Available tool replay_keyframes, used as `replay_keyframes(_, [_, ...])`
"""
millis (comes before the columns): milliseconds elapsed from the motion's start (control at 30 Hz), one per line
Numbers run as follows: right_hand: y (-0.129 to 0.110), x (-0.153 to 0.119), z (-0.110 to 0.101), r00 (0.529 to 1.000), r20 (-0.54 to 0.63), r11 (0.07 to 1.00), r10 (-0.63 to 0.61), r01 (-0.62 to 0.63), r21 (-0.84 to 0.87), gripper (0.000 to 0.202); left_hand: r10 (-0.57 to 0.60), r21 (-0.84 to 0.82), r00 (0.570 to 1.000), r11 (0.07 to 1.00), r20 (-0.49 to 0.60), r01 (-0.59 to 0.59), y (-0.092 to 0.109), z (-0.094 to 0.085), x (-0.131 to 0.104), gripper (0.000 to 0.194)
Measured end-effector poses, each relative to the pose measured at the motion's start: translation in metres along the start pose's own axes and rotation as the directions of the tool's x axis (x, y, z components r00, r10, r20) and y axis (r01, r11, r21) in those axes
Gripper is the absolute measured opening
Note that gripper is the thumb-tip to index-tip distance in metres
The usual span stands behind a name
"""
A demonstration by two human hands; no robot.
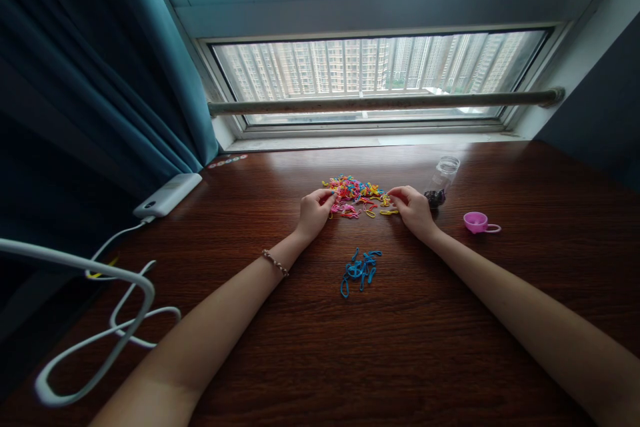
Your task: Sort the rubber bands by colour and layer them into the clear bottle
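A pile of small multicoloured bands (353, 188) lies on the brown wooden table. My left hand (316, 210) is at the pile's left edge, thumb and fingers pinched together, with a speck of blue at the fingertips. At the right edge is my right hand (410, 208), its fingers closed beside some yellow bands; whatever it may hold is too small to name. Nearer to me, apart from the pile, sits a loose group of blue bands (359, 269).
Right of my right hand, a clear jar (444, 173) with dark contents stands tilted-looking near a pink cup-shaped piece (476, 221). On the left are a white power bank (169, 195) and a looping white cable (145, 293). A blue curtain (125, 67) and window bound the table.
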State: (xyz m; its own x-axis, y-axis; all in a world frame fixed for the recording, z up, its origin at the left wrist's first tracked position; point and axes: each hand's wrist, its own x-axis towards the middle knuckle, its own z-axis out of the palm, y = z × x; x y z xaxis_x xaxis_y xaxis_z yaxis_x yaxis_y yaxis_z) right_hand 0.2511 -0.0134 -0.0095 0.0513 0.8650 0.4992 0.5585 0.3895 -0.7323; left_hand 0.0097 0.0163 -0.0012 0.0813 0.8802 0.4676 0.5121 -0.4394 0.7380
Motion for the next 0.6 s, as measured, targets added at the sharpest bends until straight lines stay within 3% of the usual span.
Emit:
replay_keyframes(433, [-0.0007, 0.0016, 0.0020, 0.998, 0.055, 0.997, -0.020, 0.024, -0.076, 0.030, 0.004, -0.001, 1.000, 1.000, 0.006, -0.004, -0.0033, 0.0020, 0.0002, 0.026])
replay_keyframes(600, [-0.0019, 0.0018, -0.0002, 1.000, 0.015, 0.998, -0.018, 0.019, -0.062, 0.027, 0.005, -0.015, 1.000, 1.000, 0.014, -0.004, -0.0046, 0.0020, 0.0003, 0.025])
